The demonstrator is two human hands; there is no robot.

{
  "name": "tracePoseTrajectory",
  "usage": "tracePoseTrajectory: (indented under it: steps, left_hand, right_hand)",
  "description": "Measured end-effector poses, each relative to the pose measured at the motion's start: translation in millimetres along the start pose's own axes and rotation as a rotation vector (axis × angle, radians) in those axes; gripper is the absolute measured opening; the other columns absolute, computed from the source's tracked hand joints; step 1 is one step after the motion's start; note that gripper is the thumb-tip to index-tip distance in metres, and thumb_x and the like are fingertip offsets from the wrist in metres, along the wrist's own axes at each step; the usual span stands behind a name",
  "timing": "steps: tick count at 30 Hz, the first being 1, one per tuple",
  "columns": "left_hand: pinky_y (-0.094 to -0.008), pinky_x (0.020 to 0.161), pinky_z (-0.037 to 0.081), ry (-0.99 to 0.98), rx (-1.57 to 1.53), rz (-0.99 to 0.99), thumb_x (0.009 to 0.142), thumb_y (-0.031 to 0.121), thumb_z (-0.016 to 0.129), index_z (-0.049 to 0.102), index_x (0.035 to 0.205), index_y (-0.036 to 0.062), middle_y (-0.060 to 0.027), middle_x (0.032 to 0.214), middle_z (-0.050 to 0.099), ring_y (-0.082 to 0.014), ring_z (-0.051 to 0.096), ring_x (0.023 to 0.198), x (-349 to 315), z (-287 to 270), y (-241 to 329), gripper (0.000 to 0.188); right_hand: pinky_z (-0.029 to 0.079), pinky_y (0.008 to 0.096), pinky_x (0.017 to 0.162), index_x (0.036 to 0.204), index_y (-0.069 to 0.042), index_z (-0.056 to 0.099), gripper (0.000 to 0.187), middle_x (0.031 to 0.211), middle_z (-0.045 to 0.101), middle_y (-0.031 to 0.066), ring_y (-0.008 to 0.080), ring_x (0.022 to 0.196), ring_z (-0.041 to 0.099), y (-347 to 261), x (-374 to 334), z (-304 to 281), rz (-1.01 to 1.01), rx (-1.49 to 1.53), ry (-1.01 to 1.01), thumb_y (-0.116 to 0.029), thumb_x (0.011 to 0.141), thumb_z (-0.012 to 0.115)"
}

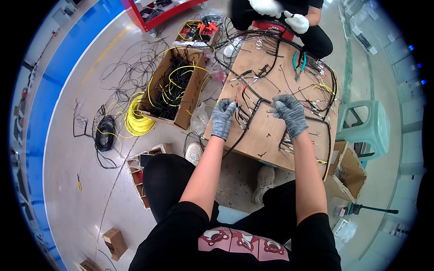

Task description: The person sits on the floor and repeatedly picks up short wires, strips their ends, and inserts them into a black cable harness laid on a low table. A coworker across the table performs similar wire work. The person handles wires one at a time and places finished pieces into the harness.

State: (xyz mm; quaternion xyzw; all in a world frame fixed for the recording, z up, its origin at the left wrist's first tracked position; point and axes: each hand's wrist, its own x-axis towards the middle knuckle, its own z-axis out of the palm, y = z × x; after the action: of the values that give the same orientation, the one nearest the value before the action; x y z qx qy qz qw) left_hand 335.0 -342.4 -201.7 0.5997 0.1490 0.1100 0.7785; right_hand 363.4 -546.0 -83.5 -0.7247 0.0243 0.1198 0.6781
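My left hand [224,119], in a grey knit glove, is closed at the left side of the wooden board [257,144], fingers and thumb pressed together. Thin black wires with red and white ends fan out beside its fingertips; what it pinches is too small to name. My right hand [290,116], gloved alike, is also closed over the board's middle, thumb against the fingers; whatever lies in that pinch cannot be made out. Between both hands a black wire harness [253,113] bends across the board, with several branches. Teal-handled pliers [298,63] rest farther up the board.
Left of the board stands a cardboard box [192,97] full of black wires. Coils of yellow cable [135,118] and black cable [105,134] lie on the floor. A mint plastic stool [368,128] and an open carton [350,174] are at right. Across the board sits a white-gloved person [296,21].
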Motion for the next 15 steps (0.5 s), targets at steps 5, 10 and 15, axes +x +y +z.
tracePoseTrajectory:
  steps: [5, 10, 15]
  left_hand:
    - [-0.0199, 0.063, 0.041, -0.126, -0.066, 0.003, 0.083, 0.011, 0.063, 0.061, 0.09, 0.0049, 0.0031, 0.077, 0.058, -0.0056, 0.049, 0.069, -1, 5, 6, 0.01]
    - [-0.0205, 0.066, 0.043, -0.274, -0.049, -0.085, 0.083, 0.01, 0.064, 0.061, 0.093, 0.0039, 0.0014, 0.08, 0.059, -0.0066, 0.052, 0.071, -5, 18, 16, 0.013]
    - [-0.0206, 0.066, 0.043, -0.369, 0.032, -0.088, 0.081, 0.01, 0.065, 0.062, 0.092, 0.0017, 0.0012, 0.078, 0.058, -0.0061, 0.05, 0.07, -6, 25, 18, 0.014]
  right_hand:
    - [0.048, 0.0213, 0.059, 0.093, -0.003, 0.064, 0.011, 0.082, 0.064, 0.0038, 0.0091, 0.067, 0.059, 13, 12, 12, 0.015, -0.084, 0.011, -0.007, 0.083, 0.059]
    - [0.048, 0.0227, 0.059, 0.093, -0.004, 0.064, 0.012, 0.081, 0.064, 0.0031, 0.0095, 0.069, 0.058, 22, 16, 21, 0.041, -0.069, -0.009, -0.008, 0.083, 0.06]
    - [0.047, 0.023, 0.059, 0.091, -0.003, 0.063, 0.011, 0.079, 0.063, 0.0031, 0.0091, 0.067, 0.057, 16, 14, 25, 0.005, -0.107, -0.024, -0.009, 0.086, 0.055]
